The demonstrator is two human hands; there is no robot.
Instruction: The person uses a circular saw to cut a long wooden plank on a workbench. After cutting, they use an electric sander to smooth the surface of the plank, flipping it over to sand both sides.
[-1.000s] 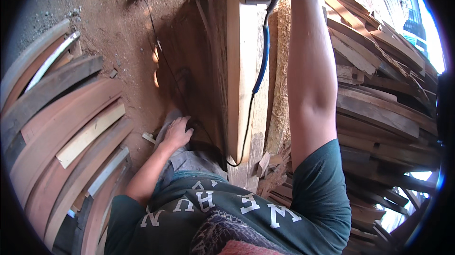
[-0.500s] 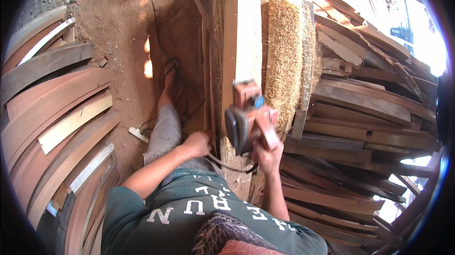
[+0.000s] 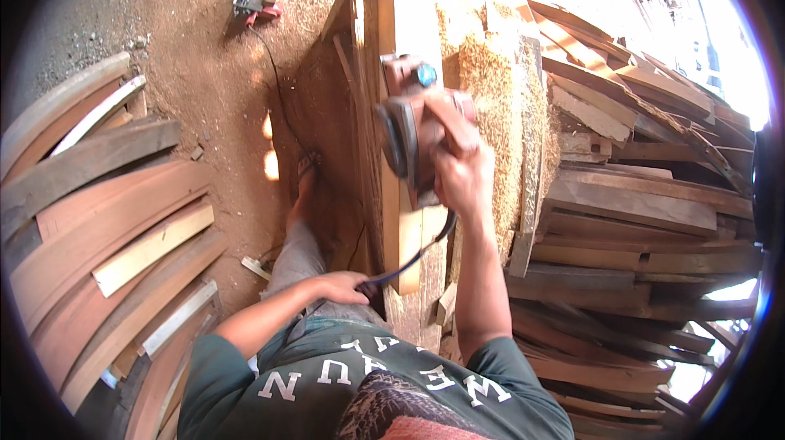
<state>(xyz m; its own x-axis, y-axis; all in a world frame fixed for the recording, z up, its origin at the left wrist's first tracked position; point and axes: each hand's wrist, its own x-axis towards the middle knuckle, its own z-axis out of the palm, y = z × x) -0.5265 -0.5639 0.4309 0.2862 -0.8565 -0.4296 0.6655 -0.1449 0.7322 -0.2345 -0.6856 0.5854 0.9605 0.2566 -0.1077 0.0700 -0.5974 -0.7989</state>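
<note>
My right hand point(image 3: 468, 178) is wrapped round the handle of a reddish-brown electric hand planer point(image 3: 415, 141) with a blue knob, slightly smeared by motion. The planer is over a long pale wooden beam point(image 3: 411, 6), which runs away from me along a wooden bench point(image 3: 417, 321). From the planer's rear a dark power cord point(image 3: 421, 253) curves back to my left hand point(image 3: 345, 286), which is closed on it beside my thigh. Curly wood shavings point(image 3: 491, 80) lie thick along the beam's right side.
Curved planks point(image 3: 123, 203) are stacked on the ground to the left, and a large pile of boards point(image 3: 630, 195) fills the right. A red and grey corded power tool point(image 3: 255, 2) lies on the dirt at the far left, its cable trailing toward my foot.
My right hand and the planer have moved forward along the beam, away from my body. The cord has stretched out longer between the planer and my left hand, and the view has shifted slightly.
</note>
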